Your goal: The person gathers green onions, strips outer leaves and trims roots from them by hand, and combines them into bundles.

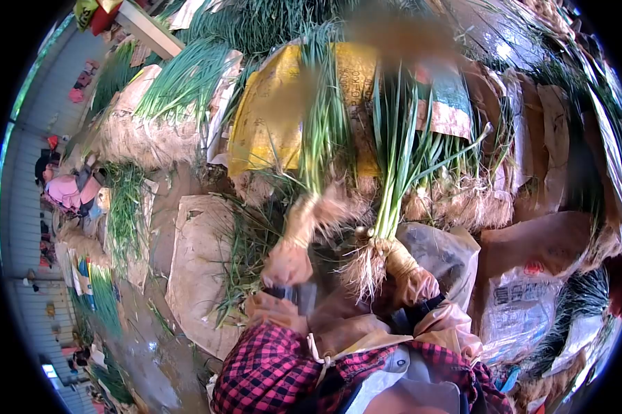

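Sleeves of red-and-black checked cloth (pixel 256 359), with narrow working room just beyond them.

Open room is a small gap between the hands, edged on the right by a crumpled translucent plastic sack (pixel 449 259) and on the left by a flattened tan sack (pixel 200 255). The right hand (pixel 399 258), angled inward, is clamped round the pale base of a long green onion bunch (pixel 388 179), roots hanging beside it. The left hand (pixel 300 222), blurred and pointing forward, closes round the base of a second green onion bunch (pixel 327 138). Behind that lies a yellow printed sack (pixel 266 134).
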A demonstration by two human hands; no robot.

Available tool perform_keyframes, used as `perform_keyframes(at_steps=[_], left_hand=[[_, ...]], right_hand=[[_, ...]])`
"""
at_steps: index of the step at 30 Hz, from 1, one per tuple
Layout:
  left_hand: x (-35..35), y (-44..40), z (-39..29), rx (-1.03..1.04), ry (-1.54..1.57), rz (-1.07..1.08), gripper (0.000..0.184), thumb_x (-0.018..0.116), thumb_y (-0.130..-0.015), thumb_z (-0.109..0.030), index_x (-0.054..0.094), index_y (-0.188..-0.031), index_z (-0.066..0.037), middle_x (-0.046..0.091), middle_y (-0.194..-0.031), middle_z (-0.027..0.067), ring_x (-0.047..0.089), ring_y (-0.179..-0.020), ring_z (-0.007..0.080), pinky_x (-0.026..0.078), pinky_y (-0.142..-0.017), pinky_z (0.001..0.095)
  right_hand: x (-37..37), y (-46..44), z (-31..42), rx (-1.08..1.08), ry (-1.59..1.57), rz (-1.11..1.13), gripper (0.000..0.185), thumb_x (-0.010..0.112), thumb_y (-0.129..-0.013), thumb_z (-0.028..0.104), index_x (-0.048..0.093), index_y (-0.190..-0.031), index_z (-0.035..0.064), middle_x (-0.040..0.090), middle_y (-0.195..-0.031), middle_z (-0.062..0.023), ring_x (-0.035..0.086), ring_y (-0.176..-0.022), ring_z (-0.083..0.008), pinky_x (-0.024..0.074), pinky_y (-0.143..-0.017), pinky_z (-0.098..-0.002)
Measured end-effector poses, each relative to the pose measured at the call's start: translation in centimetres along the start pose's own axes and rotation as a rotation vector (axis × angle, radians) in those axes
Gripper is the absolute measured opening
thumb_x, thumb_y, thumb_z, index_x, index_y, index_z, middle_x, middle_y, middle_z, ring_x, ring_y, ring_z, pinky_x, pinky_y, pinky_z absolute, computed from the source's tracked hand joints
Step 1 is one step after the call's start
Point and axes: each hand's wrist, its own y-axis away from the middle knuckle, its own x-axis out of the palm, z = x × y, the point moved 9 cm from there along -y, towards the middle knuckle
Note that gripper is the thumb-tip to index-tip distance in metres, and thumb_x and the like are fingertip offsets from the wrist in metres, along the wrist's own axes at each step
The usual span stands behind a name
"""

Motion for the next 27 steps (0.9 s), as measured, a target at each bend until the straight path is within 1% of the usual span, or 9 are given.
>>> perform_keyframes(at_steps=[2,3,5,7,12,14,21,25,27], left_hand=[[1.2,2.1,2.7,-0.110,-0.107,0.051,0.020,0.065,-0.079,-0.015,0.058,-0.096,-0.008,0.063,-0.094,0.0086,0.059,-0.090,0.0212,0.051,-0.080,0.0340],[0.2,2.1,4.8,-0.095,-0.378,0.056,0.016,0.067,-0.079,-0.013,0.057,-0.091,-0.009,0.061,-0.090,0.0049,0.057,-0.088,0.0167,0.047,-0.083,0.0267],[0.2,2.8,7.7,0.006,-0.517,0.113,0.015,0.065,-0.078,-0.003,0.055,-0.088,-0.008,0.055,-0.082,-0.0017,0.050,-0.077,0.0083,0.045,-0.073,0.0211],[0.2,2.7,8.9,0.076,-0.532,0.074,0.017,0.064,-0.078,0.001,0.052,-0.087,-0.008,0.051,-0.079,-0.0035,0.049,-0.078,0.0063,0.043,-0.068,0.0202],[1.3,3.9,7.8,0.164,-0.374,0.038,0.024,0.065,-0.075,0.004,0.053,-0.094,-0.007,0.056,-0.082,-0.0011,0.052,-0.073,0.0080,0.043,-0.069,0.0210],[0.6,3.7,8.5,0.059,-0.435,0.045,0.031,0.066,-0.074,0.004,0.055,-0.100,-0.007,0.057,-0.084,-0.0008,0.053,-0.077,0.0098,0.046,-0.072,0.0236],[2.1,4.8,6.9,0.294,-0.712,0.084,0.019,0.071,-0.073,-0.005,0.061,-0.089,-0.006,0.062,-0.085,-0.0003,0.057,-0.078,0.0087,0.047,-0.073,0.0235],[0.2,5.0,8.2,0.133,-0.400,0.015,0.020,0.068,-0.077,-0.007,0.059,-0.094,-0.005,0.061,-0.089,0.0023,0.056,-0.086,0.0123,0.044,-0.080,0.0253],[1.4,4.5,9.4,-0.083,-0.276,0.063,0.043,0.070,-0.076,-0.024,0.053,-0.112,-0.006,0.058,-0.096,0.0095,0.053,-0.096,0.0197,0.037,-0.094,0.0334]], right_hand=[[-0.8,0.3,0.0,0.010,0.025,-0.066,0.029,0.065,-0.076,0.008,0.055,-0.102,-0.0001,0.062,-0.089,-0.0092,0.057,-0.070,-0.0138,0.0472,-0.059,-0.0225],[-0.9,0.0,-0.1,0.000,0.028,-0.069,0.029,0.065,-0.076,0.008,0.055,-0.102,-0.0001,0.062,-0.089,-0.0092,0.057,-0.070,-0.0138,0.0472,-0.059,-0.0225],[-0.7,-0.2,-0.3,-0.007,0.041,-0.084,0.024,0.062,-0.078,0.008,0.057,-0.100,-0.0003,0.061,-0.084,-0.0058,0.059,-0.073,-0.0158,0.0489,-0.065,-0.0257],[0.0,0.8,0.2,0.017,0.088,-0.027,0.020,0.059,-0.080,0.007,0.058,-0.098,-0.0023,0.061,-0.085,-0.0068,0.058,-0.073,-0.0150,0.0488,-0.064,-0.0254],[0.0,1.1,0.4,-0.010,0.084,-0.074,0.021,0.061,-0.076,0.007,0.060,-0.096,0.0000,0.061,-0.079,-0.0046,0.057,-0.064,-0.0134,0.0462,-0.056,-0.0248],[0.6,1.6,0.4,-0.001,0.079,-0.080,0.020,0.061,-0.076,0.007,0.059,-0.095,0.0004,0.061,-0.078,-0.0047,0.057,-0.064,-0.0133,0.0462,-0.056,-0.0247],[1.8,1.9,0.0,0.043,0.141,-0.064,0.018,0.062,-0.073,0.005,0.060,-0.090,0.0007,0.060,-0.075,-0.0045,0.056,-0.059,-0.0147,0.0462,-0.054,-0.0262],[1.7,1.6,-0.2,0.070,0.175,-0.058,0.016,0.062,-0.072,0.005,0.060,-0.087,0.0007,0.060,-0.072,-0.0051,0.057,-0.059,-0.0159,0.0467,-0.054,-0.0272],[2.6,2.0,0.1,0.057,0.168,-0.071,0.015,0.062,-0.073,0.006,0.060,-0.086,0.0008,0.060,-0.073,-0.0054,0.057,-0.061,-0.0164,0.0470,-0.055,-0.0279]])
